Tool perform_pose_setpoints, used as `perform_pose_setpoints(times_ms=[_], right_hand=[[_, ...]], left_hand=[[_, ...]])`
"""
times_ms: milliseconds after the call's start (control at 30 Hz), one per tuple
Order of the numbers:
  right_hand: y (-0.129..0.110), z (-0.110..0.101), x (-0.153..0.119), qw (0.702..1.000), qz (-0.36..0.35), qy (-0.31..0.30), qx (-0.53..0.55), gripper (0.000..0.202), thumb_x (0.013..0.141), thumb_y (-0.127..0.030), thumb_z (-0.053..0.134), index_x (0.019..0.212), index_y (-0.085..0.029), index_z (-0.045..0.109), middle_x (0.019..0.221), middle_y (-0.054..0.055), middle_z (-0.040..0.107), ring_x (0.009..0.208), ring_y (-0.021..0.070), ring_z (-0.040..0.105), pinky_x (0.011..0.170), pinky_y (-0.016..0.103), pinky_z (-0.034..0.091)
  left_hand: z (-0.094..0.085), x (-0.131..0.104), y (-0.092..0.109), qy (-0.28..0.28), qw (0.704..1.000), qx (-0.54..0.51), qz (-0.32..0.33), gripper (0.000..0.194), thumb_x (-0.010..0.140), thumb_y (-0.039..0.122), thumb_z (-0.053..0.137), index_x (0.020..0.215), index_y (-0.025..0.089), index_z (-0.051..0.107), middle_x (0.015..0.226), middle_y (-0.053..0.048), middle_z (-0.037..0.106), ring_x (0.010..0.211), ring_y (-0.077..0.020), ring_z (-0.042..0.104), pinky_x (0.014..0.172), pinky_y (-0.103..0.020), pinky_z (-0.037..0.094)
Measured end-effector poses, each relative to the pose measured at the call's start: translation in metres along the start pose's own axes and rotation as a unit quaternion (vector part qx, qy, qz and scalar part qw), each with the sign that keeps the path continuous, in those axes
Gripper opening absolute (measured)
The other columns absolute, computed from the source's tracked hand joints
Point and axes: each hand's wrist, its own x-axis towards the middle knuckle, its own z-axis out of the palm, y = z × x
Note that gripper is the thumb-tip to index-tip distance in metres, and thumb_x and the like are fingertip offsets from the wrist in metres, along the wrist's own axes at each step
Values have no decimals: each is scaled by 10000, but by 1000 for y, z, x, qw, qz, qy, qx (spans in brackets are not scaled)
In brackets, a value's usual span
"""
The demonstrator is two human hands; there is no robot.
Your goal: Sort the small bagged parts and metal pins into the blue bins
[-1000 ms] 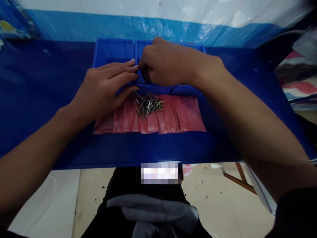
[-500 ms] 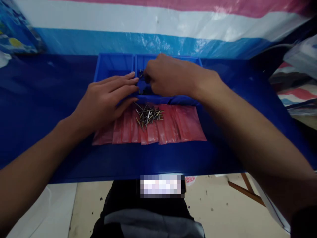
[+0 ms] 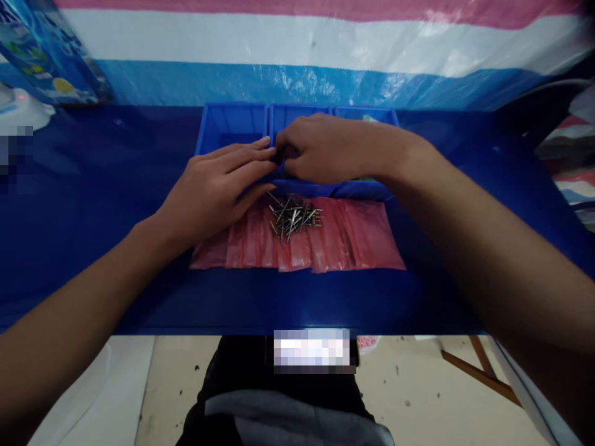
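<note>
My left hand (image 3: 227,186) lies palm down with its fingers stretched out, their tips at the near side of the blue bins. My right hand (image 3: 320,148) reaches into the middle blue bin (image 3: 297,113) with its fingers curled together near the bin's left wall. Whatever its fingertips hold is hidden. Just in front of the bins is a loose pile of thin metal pins that look like blind rivets (image 3: 294,218). They lie on a row of overlapping red plastic bags (image 3: 372,238), partly under my left hand.
To the left stands another blue bin (image 3: 235,118); a right-hand bin (image 3: 385,116) holds something pale, mostly behind my forearm. All rest on a dark blue table (image 3: 232,303). A striped sheet (image 3: 302,43) hangs behind. At far left are a white device (image 3: 28,108) and a printed blue package (image 3: 51,62).
The whole view has shifted slightly, so everything sits further right. My right hand's fingertips are now closer to my left fingertips. My left hand stays in place by the bins.
</note>
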Motion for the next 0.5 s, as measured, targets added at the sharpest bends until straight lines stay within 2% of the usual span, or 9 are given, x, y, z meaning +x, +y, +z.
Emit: perform_pose_setpoints(times_ms=[133, 367, 433, 500], right_hand=[[1, 0, 1, 1000, 2, -11, 15, 269, 957, -275, 512, 1014, -153, 745, 1041, 135, 787, 728, 172, 571, 657, 293, 357], [-2, -3, 0, 997, 2, -66, 36, 285, 962, -235, 479, 981, -141, 748, 948, 97, 778, 671, 135, 553, 627, 281, 356], [-3, -5, 0, 996, 13, -80, 42, 282, 961, -244, 490, 980, -147, 754, 881, 66, 750, 635, 119, 538, 593, 273, 337], [-3, -6, -1, 997, 13, -66, 32, 299, 964, -269, 490, 969, -150, 764, 794, 37, 709, 586, 106, 492, 558, 275, 308]], left_hand=[[1, 1, 0, 4, 1000, 19, 14, 257, 1101, 325, 621, 1334, 228, 667, 1429, -87, 744, 1418, -228, 684, 1190, -414, 644], [-1, 0, 1, -5, 1000, -10, -7, 256, 1098, 323, 632, 1337, 246, 683, 1410, -67, 756, 1430, -220, 676, 1207, -397, 628], [-1, 0, 1, -5, 1000, -11, -6, 262, 1104, 333, 621, 1342, 242, 683, 1413, -62, 755, 1424, -220, 681, 1199, -412, 635], [-2, 1, 1, -10, 1000, -11, -13, 265, 1112, 333, 602, 1349, 248, 683, 1438, -49, 742, 1430, -220, 676, 1205, -422, 633]])
